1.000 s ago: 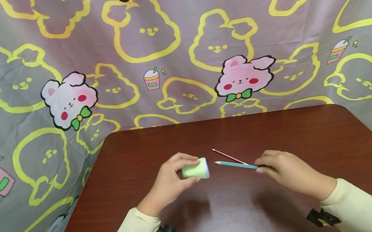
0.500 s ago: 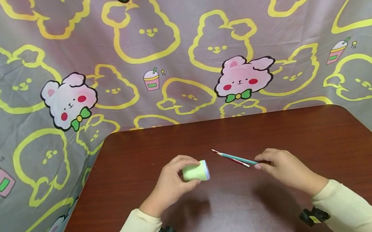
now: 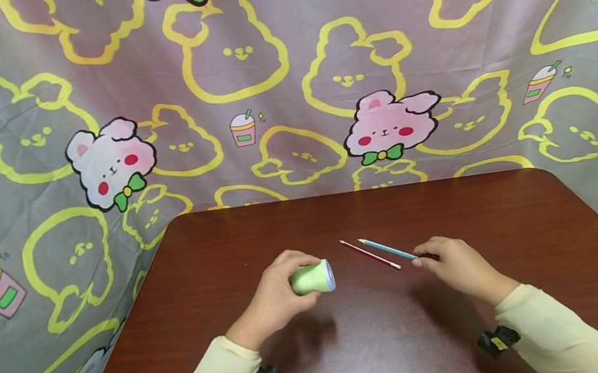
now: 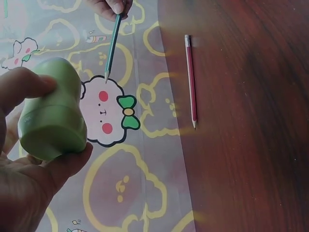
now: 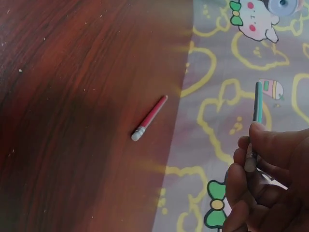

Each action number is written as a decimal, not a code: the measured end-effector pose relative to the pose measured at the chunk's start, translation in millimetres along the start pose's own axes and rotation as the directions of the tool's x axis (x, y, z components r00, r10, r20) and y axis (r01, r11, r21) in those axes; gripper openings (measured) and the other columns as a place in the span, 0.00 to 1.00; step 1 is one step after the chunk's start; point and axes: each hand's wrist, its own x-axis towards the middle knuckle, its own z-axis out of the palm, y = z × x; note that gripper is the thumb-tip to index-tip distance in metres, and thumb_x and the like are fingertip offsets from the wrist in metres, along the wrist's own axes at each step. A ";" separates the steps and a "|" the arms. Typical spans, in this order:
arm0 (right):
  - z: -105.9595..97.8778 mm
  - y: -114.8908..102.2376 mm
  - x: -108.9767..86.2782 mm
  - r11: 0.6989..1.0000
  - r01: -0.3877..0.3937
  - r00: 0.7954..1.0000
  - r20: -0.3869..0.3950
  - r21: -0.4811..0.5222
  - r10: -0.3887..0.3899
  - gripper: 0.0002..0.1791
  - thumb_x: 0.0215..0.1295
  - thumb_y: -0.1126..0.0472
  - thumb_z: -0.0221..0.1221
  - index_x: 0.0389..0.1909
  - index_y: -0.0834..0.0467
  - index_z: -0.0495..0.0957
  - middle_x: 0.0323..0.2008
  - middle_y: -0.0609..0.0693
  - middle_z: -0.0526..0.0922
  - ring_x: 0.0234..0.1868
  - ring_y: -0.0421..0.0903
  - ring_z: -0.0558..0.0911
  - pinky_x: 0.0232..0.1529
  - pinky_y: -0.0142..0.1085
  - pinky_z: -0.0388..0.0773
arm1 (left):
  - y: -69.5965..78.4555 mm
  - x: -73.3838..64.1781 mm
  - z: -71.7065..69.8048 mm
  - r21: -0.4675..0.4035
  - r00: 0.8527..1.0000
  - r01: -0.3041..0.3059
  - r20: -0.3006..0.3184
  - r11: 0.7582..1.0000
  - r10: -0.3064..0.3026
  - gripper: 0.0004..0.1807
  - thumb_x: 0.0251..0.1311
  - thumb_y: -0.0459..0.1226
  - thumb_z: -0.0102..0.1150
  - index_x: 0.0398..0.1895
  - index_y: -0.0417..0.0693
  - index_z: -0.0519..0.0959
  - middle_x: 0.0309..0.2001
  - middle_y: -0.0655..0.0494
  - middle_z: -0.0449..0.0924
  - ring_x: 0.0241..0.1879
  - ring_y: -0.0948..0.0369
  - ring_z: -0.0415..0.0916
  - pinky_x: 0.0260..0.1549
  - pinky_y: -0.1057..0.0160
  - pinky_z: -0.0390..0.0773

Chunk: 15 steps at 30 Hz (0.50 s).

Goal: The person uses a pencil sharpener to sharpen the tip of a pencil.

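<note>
My left hand grips a light green, waisted pencil sharpener between thumb and fingers, held on its side over the table. Its pale blue end, with a round hole, faces right in the head view. With thumb and fingertips my right hand pinches a teal pencil near its rear end. The pencil's bare tip points left and away, apart from the sharpener. Between the hands a red pencil lies on the table, its white eraser end toward the right hand.
The dark reddish-brown table has rounded far corners. A grey cloth printed with yellow outlines and pink bunnies hangs behind it and along both sides. Black wrist cameras sit at both sleeves.
The teal pencil has swung away from the sharpener, its tip moving right and toward the back, now beyond the red pencil. My left hand keeps its grip, with the sharpener turned slightly.
</note>
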 end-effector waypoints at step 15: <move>9.3 21.7 11.9 0.993 -0.119 0.993 0.023 0.022 0.118 0.12 0.62 0.63 0.62 0.42 0.67 0.83 0.40 0.60 0.84 0.43 0.56 0.82 0.41 0.51 0.77 | -3.5 1.5 4.2 0.037 1.000 0.010 0.028 0.999 -0.011 0.29 0.35 0.26 0.68 0.48 0.45 0.80 0.45 0.53 0.75 0.42 0.58 0.73 0.41 0.65 0.74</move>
